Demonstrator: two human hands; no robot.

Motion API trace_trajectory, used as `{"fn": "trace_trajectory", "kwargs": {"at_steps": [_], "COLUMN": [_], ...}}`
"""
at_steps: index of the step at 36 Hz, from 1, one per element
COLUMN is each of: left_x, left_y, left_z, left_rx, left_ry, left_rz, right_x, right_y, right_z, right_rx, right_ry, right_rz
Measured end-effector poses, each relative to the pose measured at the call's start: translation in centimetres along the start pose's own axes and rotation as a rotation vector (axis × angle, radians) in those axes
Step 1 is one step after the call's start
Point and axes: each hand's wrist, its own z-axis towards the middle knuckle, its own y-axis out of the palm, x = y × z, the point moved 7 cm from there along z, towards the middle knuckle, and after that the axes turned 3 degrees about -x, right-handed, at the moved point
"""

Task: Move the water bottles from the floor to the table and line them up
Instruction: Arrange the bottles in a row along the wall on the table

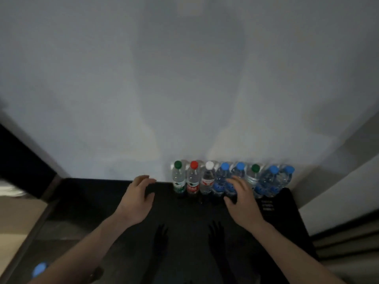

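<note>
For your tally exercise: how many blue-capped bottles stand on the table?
4: two mid-row behind the right hand, two at the row's right end. A blue cap lies lower left, off the table.

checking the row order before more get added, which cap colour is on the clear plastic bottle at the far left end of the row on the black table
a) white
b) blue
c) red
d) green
d: the clear plastic bottle at the left end of the row wears a green cap, with the red-capped bottle next to it on the black table.
</note>
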Motion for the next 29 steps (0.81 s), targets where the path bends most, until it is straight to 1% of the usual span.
{"fn": "trace_trajectory", "kwargs": {"at_steps": [4,8,12,16,18,22,25,29], "left_x": [-5.7,-11.2,-16.1,-19.6,-20.6,-23.5,-25.6,-27.5], "left_y": [-2.6,-5.2,-6.7,-7.1,-7.3,-7.9,-7.9,-7.7], "left_z": [-5.6,-10.2,-13.6,-16.2,-16.8,-18.3,-19.2,-20.0], "left_rx": [0.045,0.075,0.024,-0.079,-0.104,-0.172,-0.225,-0.237], "left_ry": [-0.087,-0.210,-0.339,-0.419,-0.419,-0.364,-0.376,-0.336], "left_rz": [0.076,0.125,0.179,0.213,0.222,0.254,0.215,0.228], "right_x": [-5.0,-8.7,-11.6,-14.1,-14.7,-17.1,-18.6,-20.4], "right_y": [4.7,8.9,12.0,14.2,14.8,16.8,18.3,20.2], "right_z": [-2.7,-5.1,-7.1,-8.9,-9.7,-11.8,-13.2,-15.0], "right_rx": [-0.155,-0.289,-0.389,-0.451,-0.482,-0.535,-0.556,-0.572], "right_ry": [-0.075,-0.077,-0.075,-0.059,-0.053,-0.020,0.027,0.065], "right_rz": [0.003,0.009,0.008,-0.015,-0.025,-0.035,-0.038,-0.048]}}
